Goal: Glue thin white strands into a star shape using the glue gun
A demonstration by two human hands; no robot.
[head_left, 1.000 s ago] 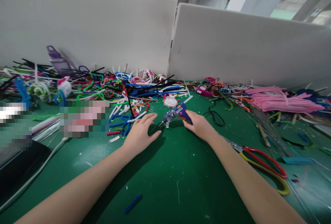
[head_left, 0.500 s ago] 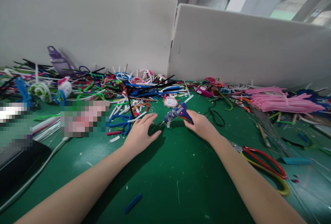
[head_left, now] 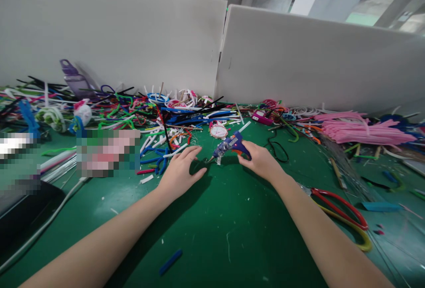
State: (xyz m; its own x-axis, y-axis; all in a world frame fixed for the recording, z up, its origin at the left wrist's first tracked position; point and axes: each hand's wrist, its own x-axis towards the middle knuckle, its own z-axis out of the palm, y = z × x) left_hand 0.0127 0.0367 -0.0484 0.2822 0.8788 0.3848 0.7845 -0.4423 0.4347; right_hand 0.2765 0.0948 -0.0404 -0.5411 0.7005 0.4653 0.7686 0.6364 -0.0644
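Note:
My right hand (head_left: 260, 160) is wrapped round the handle of a blue hot glue gun (head_left: 229, 144), with a pale glue stick (head_left: 244, 127) poking out of its back. The gun's nozzle points left and down, toward my left hand (head_left: 184, 170). That hand is over the green table with fingers stretched and thumb apart; nothing shows clearly in it. Just behind the gun lies a small round white piece with a pink and brown rim (head_left: 218, 130). Blue pipe cleaner pieces (head_left: 162, 160) are scattered beside my left fingers.
Red-and-yellow-handled scissors (head_left: 341, 210) lie right of my right forearm. A pink pipe cleaner bundle (head_left: 361, 129) is farther back. Coloured stems line the grey partition (head_left: 116, 35), near a purple bottle (head_left: 77, 79). A white cable (head_left: 49, 226) crosses the left side. One blue piece (head_left: 171, 261) lies in front.
My right hand has moved the glue gun slightly to the right, so its nozzle is a little farther from my left fingers. My left hand has barely moved.

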